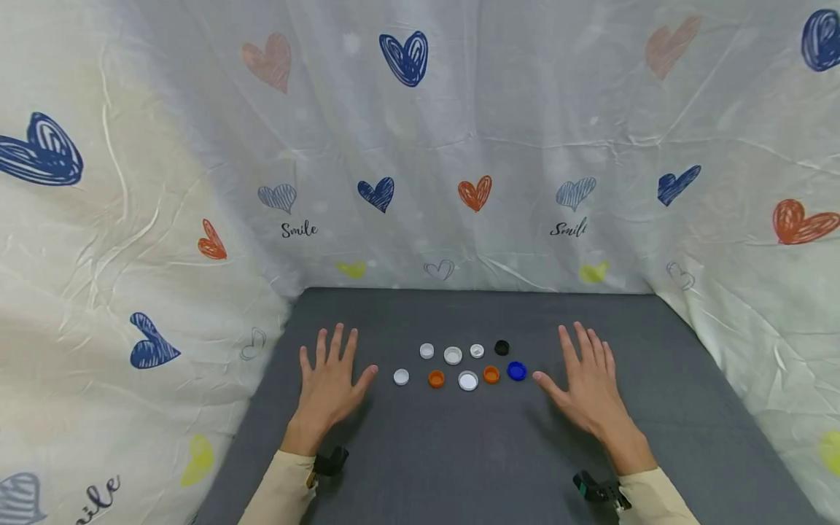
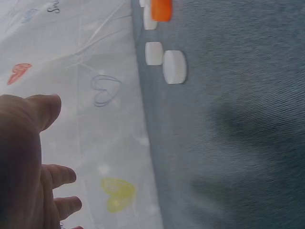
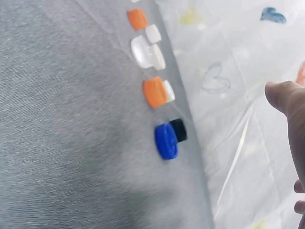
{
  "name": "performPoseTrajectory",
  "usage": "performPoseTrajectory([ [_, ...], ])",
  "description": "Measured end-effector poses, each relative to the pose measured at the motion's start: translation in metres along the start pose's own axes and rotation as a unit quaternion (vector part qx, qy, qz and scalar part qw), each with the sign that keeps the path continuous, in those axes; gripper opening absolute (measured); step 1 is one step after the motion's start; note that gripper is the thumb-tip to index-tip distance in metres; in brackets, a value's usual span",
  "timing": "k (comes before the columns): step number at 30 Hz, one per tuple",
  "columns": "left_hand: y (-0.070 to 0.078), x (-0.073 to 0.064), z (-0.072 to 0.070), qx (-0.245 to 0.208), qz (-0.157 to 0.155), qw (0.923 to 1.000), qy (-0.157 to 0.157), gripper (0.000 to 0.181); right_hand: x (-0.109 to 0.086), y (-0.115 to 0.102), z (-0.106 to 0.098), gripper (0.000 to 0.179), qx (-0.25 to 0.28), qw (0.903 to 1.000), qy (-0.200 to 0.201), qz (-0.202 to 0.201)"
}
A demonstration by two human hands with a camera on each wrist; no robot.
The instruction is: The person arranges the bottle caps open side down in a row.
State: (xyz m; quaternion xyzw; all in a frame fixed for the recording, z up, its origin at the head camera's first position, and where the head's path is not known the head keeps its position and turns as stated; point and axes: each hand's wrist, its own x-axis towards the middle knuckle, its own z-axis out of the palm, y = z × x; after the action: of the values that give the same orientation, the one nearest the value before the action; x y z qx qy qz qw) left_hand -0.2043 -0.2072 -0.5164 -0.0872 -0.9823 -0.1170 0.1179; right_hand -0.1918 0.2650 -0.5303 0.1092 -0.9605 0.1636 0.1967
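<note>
Has left hand [image 1: 328, 386] at nine o'clock and right hand [image 1: 588, 385] at three, with straight, released fingers, flanking round plastic white caps [image 1: 468, 380], orange caps [image 1: 491, 375], blue cap [image 1: 517, 371] and black cap [image 1: 502, 348] in two rows on grey surface [image 1: 446, 467] stretching toward six, edged by heart-printed white fabric [image 1: 525, 109] at twelve.

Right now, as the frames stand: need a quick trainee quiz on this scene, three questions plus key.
1. Count: how many orange caps are there?
2. True or false: the left hand is holding a cap.
3. Position: in the head view, which cap is nearest the right hand?

Key:
1. Two.
2. False; its fingers are spread and it holds nothing.
3. The blue cap, just off the thumb.
</note>
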Motion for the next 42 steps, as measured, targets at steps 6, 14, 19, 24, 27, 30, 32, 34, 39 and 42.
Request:
performPoseTrajectory([
  [6,0.001,0.008,-0.014,0.006,0.019,0.9996,0.018,0.087,0.016,-0.011,-0.008,0.101,0.004,0.9994,0.002,-0.036],
  [14,0.004,0.016,-0.033,0.010,0.036,0.9991,0.018,0.097,0.039,-0.030,-0.018,0.107,0.023,0.9964,-0.003,-0.081],
  [19,0.005,0.019,-0.041,0.019,0.041,0.9989,0.011,0.100,0.052,-0.043,-0.022,0.106,0.046,0.9934,-0.002,-0.105],
  [24,0.006,0.023,-0.046,0.023,0.051,0.9984,0.002,0.104,0.063,-0.057,-0.022,0.101,0.074,0.9893,-0.003,-0.125],
  [27,0.007,0.024,-0.048,0.017,0.058,0.9982,-0.001,0.105,0.069,-0.067,-0.020,0.097,0.086,0.9862,0.004,-0.141],
  [30,0.008,0.025,-0.048,0.010,0.064,0.9979,0.000,0.104,0.073,-0.075,-0.015,0.091,0.094,0.9832,0.014,-0.156],
  [32,0.010,0.025,-0.048,0.006,0.065,0.9979,-0.001,0.104,0.076,-0.080,-0.011,0.087,0.098,0.9811,0.019,-0.165],
  [34,0.010,0.026,-0.047,0.005,0.067,0.9977,-0.002,0.103,0.078,-0.084,-0.007,0.084,0.097,0.9802,0.020,-0.172],
  [39,0.012,0.028,-0.044,-0.006,0.071,0.9974,-0.006,0.102,0.081,-0.095,0.003,0.078,0.098,0.9779,0.013,-0.184],
  [42,0.013,0.028,-0.043,-0.018,0.072,0.9972,-0.008,0.102,0.084,-0.102,0.009,0.075,0.103,0.9761,0.007,-0.191],
])
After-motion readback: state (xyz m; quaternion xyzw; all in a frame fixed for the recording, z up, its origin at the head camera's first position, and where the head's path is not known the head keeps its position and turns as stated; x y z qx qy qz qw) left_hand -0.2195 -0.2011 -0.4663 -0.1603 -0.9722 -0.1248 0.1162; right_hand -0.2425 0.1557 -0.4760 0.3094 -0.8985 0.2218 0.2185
